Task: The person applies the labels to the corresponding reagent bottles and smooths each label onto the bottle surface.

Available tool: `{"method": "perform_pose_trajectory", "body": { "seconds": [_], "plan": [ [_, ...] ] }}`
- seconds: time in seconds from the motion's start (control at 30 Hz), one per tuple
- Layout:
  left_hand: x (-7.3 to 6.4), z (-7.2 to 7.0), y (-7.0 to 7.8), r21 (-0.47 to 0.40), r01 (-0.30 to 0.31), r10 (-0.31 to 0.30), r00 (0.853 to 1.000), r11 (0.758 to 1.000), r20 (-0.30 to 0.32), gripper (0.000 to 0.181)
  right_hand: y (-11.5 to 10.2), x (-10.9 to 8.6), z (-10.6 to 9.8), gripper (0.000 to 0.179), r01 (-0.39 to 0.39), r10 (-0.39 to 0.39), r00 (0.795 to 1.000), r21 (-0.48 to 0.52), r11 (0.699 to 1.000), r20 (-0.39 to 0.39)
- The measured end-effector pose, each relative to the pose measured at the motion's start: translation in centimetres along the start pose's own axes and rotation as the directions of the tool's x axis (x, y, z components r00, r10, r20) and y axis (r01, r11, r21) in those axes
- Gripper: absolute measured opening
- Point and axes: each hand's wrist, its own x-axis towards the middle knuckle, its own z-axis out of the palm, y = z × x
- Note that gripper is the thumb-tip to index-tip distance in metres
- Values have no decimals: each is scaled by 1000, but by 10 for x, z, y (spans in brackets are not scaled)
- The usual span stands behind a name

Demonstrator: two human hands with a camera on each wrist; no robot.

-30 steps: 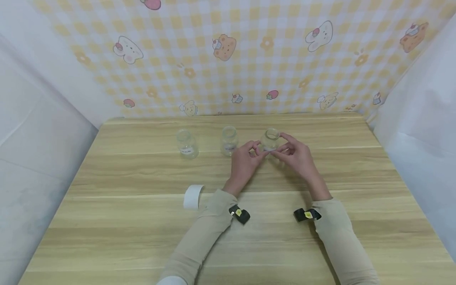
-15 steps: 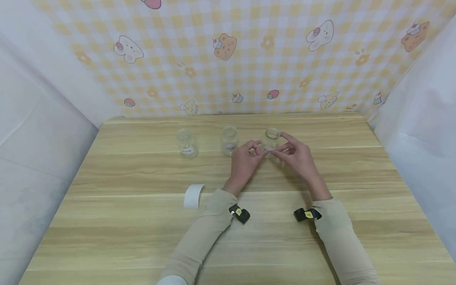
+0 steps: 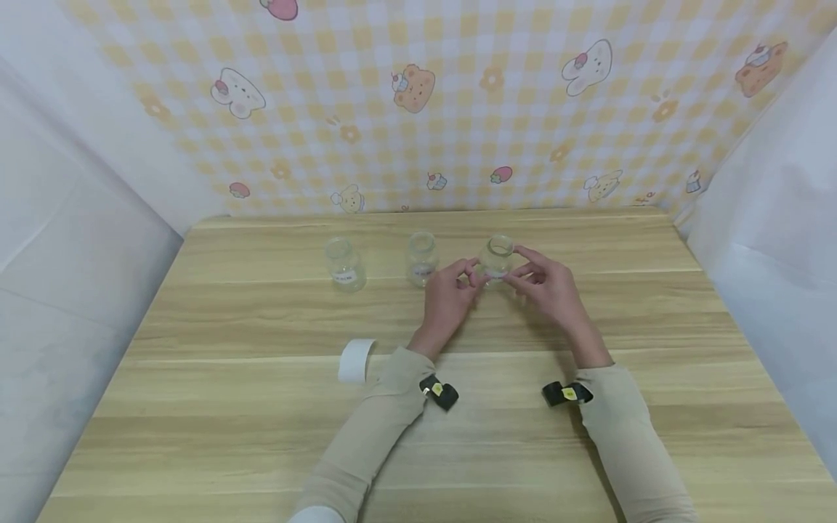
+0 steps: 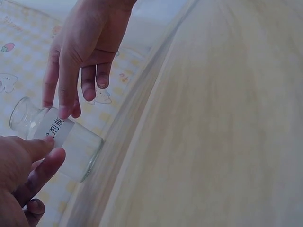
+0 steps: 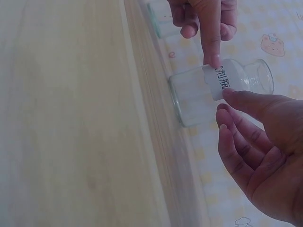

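Note:
At the far side of the table, a small clear glass bottle (image 3: 500, 258) stands upright, its wide mouth uncapped. A white label (image 4: 59, 126) with black printed characters lies across its front, as the left wrist view shows. My left hand (image 3: 450, 298) is at the bottle's left side, its thumb pressing one end of the label. From the right, my right hand (image 3: 546, 287) holds the bottle; its thumb presses the label's other end in the right wrist view, and its index finger reaches up beside the bottle's neck. Parts of the fingers are hidden behind the glass.
To the left stand two more clear bottles with white labels, a middle one (image 3: 421, 254) and a far left one (image 3: 344, 263). A curved white strip of paper (image 3: 354, 361) lies on the wooden table (image 3: 229, 428), near my left forearm. A checked cloth (image 3: 458, 131) hangs behind.
My thumbs, which met at the front of the bottle, have moved slightly apart along the label, which now shows between them. The bottles and the paper strip stay in place.

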Motion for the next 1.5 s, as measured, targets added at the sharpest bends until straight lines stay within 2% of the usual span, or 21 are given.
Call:
{"method": "perform_pose_trajectory", "body": {
  "seconds": [0.2,0.4,0.57,0.67,0.8,0.9,1.07,1.17,1.33,1.5],
  "plan": [
    [-2,-4,4,-19,38,-38,999,999,2,22,-5,-1,-1,53,7,-7,1000,-13,1000,-3],
    [-6,-8,7,46,49,-48,999,998,-18,13,-10,-3,0,49,20,-21,1000,-28,999,-16],
    [-12,-12,17,40,139,-139,990,990,-6,6,-12,-6,-1,51,-8,6,999,-34,999,-43],
    [-14,-16,26,48,167,-168,986,985,3,7,-15,-7,-1,50,-18,16,998,-35,999,-64],
    [-14,-20,34,149,158,-164,986,976,28,9,-18,-10,0,44,-31,28,997,-36,999,-76],
    [-16,-22,36,207,169,-187,980,964,72,14,-21,-13,2,35,-58,55,996,-39,998,-74],
    [-20,-26,40,240,176,-209,971,955,119,19,-24,-18,5,22,-93,85,990,-74,993,-114],
    [-22,-29,42,248,171,-211,967,953,142,20,-24,-22,6,24,-104,91,988,-104,989,-126],
    [-30,-39,46,293,178,-229,962,939,148,19,-32,-30,15,38,-102,96,993,-99,990,-70],
    [-40,-48,49,314,185,-249,952,931,179,19,-42,-39,28,44,-63,63,998,-81,995,-3]
  ]
}}
